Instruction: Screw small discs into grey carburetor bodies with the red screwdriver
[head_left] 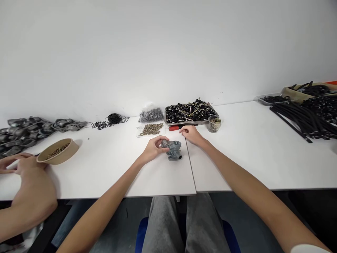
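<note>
A grey cast metal part rests on the white table in front of me. My left hand is closed around its left end. My right hand lies on the table just beyond it, fingers curled, its fingertips next to a red-handled tool. Whether those fingers hold anything I cannot make out. Behind the tool stands a metal tray of black and brass parts.
A pile of small brass pieces, a bag of dark beads, black rings and a small clear cup lie at the back. Grey castings are heaped far left, black hoses far right. Another person's hands are beside a brown bowl.
</note>
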`<state>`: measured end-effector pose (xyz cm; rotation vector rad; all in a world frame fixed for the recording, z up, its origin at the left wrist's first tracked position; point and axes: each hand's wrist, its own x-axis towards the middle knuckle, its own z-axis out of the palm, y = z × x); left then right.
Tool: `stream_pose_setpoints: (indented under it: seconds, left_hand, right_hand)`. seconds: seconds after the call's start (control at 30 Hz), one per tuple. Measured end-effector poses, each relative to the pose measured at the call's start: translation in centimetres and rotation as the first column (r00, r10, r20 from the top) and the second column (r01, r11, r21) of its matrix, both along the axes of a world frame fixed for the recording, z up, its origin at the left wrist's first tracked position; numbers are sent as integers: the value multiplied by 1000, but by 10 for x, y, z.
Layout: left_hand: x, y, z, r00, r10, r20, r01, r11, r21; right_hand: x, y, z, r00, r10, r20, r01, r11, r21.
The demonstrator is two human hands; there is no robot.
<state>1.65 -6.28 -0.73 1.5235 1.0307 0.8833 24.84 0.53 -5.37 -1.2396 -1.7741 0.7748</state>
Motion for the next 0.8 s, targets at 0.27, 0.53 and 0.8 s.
stream_pose_setpoints:
  seconds: [0.27, 0.53, 0.8]
  left_hand:
    - [6, 4, -7, 991, -95, 93, 94, 995, 20]
    - [-2, 37, 20, 889, -449, -88, 443, 893, -83]
    - [-19, 69, -9, 938, -254, 234, 296, 941, -163]
  right_hand:
    - [0, 0, 2, 1000, -5, 20, 5, 1000, -1]
    - [1, 2, -3, 998, -3, 69, -2, 998, 70]
    - [1, 8, -10, 985, -119, 126, 79, 954, 290]
